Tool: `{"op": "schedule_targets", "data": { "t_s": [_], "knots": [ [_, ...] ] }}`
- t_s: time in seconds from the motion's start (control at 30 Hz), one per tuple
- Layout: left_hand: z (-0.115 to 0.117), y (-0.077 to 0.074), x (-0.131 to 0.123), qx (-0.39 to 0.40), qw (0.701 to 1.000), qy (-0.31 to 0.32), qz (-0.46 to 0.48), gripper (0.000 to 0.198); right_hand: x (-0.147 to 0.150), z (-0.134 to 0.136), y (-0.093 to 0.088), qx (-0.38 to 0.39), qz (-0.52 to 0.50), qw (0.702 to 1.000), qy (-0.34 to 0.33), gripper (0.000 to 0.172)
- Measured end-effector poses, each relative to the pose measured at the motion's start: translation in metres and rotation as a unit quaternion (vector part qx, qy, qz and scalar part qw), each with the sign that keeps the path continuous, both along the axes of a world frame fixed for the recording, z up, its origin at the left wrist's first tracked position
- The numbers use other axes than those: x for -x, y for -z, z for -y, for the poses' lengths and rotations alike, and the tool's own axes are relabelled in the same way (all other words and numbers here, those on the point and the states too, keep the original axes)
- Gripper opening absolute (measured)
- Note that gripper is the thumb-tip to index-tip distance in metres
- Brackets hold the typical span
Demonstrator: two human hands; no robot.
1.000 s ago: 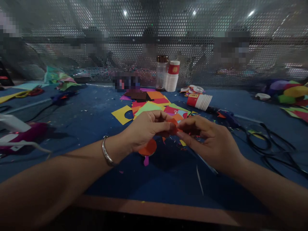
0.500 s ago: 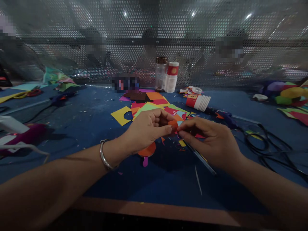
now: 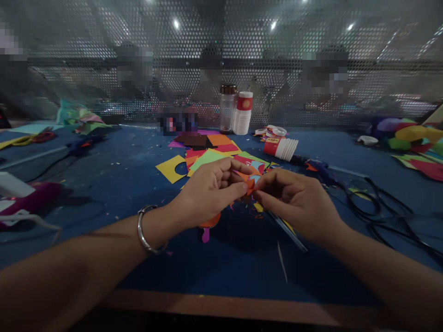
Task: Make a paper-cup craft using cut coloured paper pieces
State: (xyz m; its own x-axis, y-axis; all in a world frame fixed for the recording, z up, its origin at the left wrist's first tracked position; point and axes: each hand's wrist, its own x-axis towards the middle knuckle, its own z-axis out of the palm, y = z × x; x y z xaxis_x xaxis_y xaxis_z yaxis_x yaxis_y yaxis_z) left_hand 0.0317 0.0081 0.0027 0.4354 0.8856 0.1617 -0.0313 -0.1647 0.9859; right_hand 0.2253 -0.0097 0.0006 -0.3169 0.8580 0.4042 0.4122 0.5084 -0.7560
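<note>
Between my two hands is a small piece of orange paper [image 3: 249, 186], bent at its middle. My left hand [image 3: 216, 189] pinches its left side between thumb and fingers. The fingertips of my right hand [image 3: 297, 200] close on its right edge. Under my left hand lies an orange paper shape [image 3: 211, 221] with a purple tab [image 3: 206, 235] at its near end, mostly covered by the hand. Coloured paper sheets [image 3: 211, 159] are spread just beyond my hands, and a yellow sheet [image 3: 168, 168] with a round cut-out lies to their left.
A clear bottle [image 3: 227, 110] and stacked paper cups [image 3: 242, 117] stand at the back. More cups [image 3: 282, 148] lie tipped over. A glue gun [image 3: 321, 170] with coiled black cable [image 3: 367, 203] is at right, another glue gun [image 3: 83, 145] at left. A clear stick [image 3: 289, 234] lies near my right hand.
The orange paper piece, flat before, is now bent between my fingertips. Both hands stay close together in nearly the same place. The whole view has shifted slightly.
</note>
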Motion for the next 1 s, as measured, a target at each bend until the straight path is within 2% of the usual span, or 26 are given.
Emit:
{"op": "schedule_targets", "data": {
  "t_s": [0.27, 0.43, 0.63, 1.0],
  "knots": [
    [0.0013, 0.0051, 0.0030, -0.028, 0.999, -0.014, -0.042, 0.043, 0.0004, 0.0001, 0.0015, 0.001, 0.020, 1.000, 0.009, 0.008],
    [0.0028, 0.0054, 0.0027, -0.064, 0.995, -0.025, -0.069, 0.041, 0.0001, -0.0011, 0.0044, 0.008, 0.023, 1.000, 0.005, 0.007],
    [0.0022, 0.0053, 0.0059, -0.087, 0.992, -0.016, -0.091, 0.042, 0.0001, -0.0023, 0.0027, 0.058, -0.010, 0.998, -0.005, 0.008],
    [0.0028, 0.0043, 0.0036, -0.074, 0.994, -0.010, -0.082, 0.042, -0.0010, -0.0036, -0.0017, 0.137, -0.020, 0.990, -0.036, 0.013]
  ]
}}
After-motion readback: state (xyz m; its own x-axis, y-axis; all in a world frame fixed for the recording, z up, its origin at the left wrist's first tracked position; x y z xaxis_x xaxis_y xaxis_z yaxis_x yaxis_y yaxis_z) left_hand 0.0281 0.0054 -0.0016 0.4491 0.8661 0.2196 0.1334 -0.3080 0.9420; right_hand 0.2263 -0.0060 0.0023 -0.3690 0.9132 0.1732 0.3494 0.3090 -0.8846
